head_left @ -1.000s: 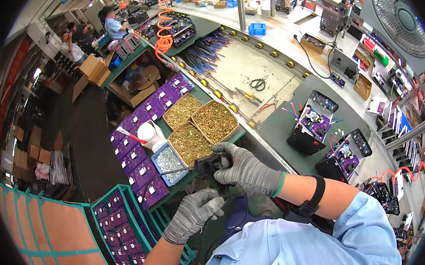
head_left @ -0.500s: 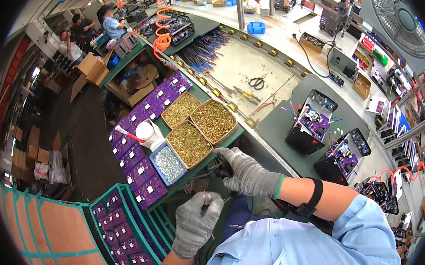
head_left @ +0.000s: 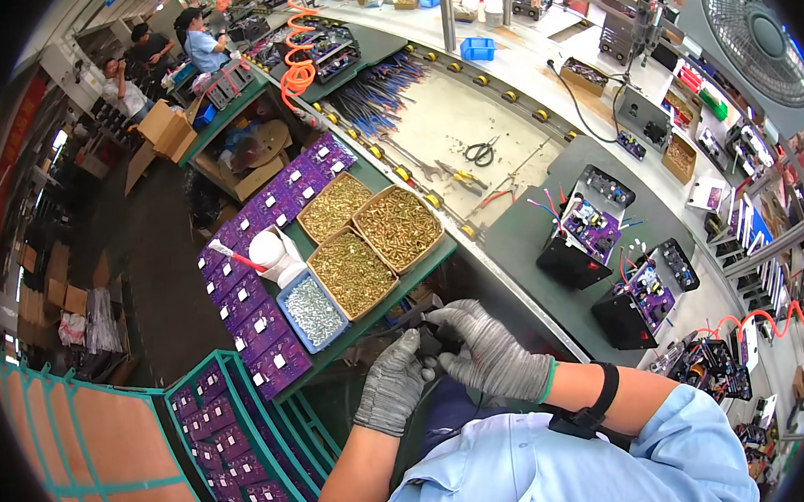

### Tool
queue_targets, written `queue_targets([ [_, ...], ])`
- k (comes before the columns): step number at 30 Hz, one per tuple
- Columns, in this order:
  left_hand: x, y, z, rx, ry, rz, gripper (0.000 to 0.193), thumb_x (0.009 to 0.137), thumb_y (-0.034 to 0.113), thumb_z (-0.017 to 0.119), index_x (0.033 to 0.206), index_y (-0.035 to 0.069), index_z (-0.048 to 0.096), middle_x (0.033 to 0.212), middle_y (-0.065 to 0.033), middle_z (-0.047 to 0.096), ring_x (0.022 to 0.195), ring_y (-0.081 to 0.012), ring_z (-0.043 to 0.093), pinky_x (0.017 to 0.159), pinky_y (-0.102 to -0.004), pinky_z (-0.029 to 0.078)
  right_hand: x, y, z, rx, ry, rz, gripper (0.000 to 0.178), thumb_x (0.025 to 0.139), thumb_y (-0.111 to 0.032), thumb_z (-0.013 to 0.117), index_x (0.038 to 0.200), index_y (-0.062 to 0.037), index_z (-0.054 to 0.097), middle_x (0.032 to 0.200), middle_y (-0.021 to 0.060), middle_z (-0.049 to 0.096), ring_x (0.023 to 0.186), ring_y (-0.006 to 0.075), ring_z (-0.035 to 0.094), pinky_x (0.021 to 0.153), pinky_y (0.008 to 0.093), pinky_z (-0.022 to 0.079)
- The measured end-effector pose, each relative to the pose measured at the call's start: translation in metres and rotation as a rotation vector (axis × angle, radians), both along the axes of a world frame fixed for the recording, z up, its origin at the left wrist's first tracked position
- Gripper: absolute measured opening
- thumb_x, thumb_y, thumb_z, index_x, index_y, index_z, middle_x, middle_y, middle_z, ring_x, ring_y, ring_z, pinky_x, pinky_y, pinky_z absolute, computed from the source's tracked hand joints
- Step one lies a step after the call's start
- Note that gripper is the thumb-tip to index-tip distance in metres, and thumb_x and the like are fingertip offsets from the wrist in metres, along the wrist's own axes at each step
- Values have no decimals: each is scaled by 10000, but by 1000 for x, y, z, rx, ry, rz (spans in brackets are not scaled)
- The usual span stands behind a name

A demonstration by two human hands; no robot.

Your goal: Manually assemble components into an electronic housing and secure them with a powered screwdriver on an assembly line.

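Note:
Both my hands wear grey knit gloves and meet in front of my body, just off the near corner of the green bench. Between them is a small black part (head_left: 434,342), mostly covered by fingers, so its kind does not show. My left hand (head_left: 391,384) is closed on its left side. My right hand (head_left: 491,355) curls its fingers over the other side. Just beyond stand boxes of brass-coloured screws, the nearest box (head_left: 353,271) beside a blue tray of silver screws (head_left: 311,311). Purple circuit boards (head_left: 267,324) lie in rows to their left.
A white tub (head_left: 268,249) and a brush (head_left: 234,255) sit by the boxes. At right, two black housings with purple boards (head_left: 581,248) rest on a green mat. Pliers (head_left: 462,178) lie on the conveyor section. A green rack of boards (head_left: 233,440) stands at lower left.
My right hand has drawn back from the bench corner toward my body. My left hand has risen to meet it, and both now close around the black part.

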State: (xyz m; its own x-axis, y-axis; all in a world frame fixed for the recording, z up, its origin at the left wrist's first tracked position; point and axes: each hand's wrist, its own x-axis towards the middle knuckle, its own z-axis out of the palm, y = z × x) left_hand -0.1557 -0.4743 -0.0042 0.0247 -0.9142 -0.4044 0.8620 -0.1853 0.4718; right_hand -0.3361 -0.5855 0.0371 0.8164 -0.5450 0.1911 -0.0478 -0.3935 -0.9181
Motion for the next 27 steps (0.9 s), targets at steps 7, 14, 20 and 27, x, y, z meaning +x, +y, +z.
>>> queue_targets([
  [7, 9, -2, 33, 36, -162, 82, 299, 1002, 272, 685, 1218, 69, 644, 1022, -70, 718, 808, -180, 655, 597, -273, 479, -22, -12, -33, 457, 393, 205, 350, 997, -296, 658, 1228, -34, 651, 1031, 165, 717, 974, 334, 708, 833, 403, 564],
  [14, 34, 32, 37, 258, -269, 58, 155, 994, 215, 694, 1030, 82, 623, 894, -36, 639, 646, -123, 574, 508, -222, 428, -32, -3, 0, 227, 203, 57, 337, 1026, -343, 631, 1091, -20, 705, 893, 201, 702, 862, 358, 701, 774, 411, 558],
  [20, 15, 67, 13, 330, -394, 23, 182, 973, 246, 704, 1027, 87, 633, 912, -25, 642, 694, -152, 618, 542, -260, 448, -29, 7, 5, -64, 155, 231, 277, 1003, -302, 636, 1056, -43, 719, 876, 190, 699, 851, 380, 686, 778, 468, 545],
  [27, -3, 24, 41, 472, -634, -294, 249, 930, 248, 738, 1067, 54, 664, 895, -6, 660, 600, -79, 541, 545, -221, 424, -17, 11, -11, -341, 189, 459, 250, 989, -322, 620, 1061, -102, 716, 848, 143, 687, 810, 355, 677, 756, 484, 531],
])
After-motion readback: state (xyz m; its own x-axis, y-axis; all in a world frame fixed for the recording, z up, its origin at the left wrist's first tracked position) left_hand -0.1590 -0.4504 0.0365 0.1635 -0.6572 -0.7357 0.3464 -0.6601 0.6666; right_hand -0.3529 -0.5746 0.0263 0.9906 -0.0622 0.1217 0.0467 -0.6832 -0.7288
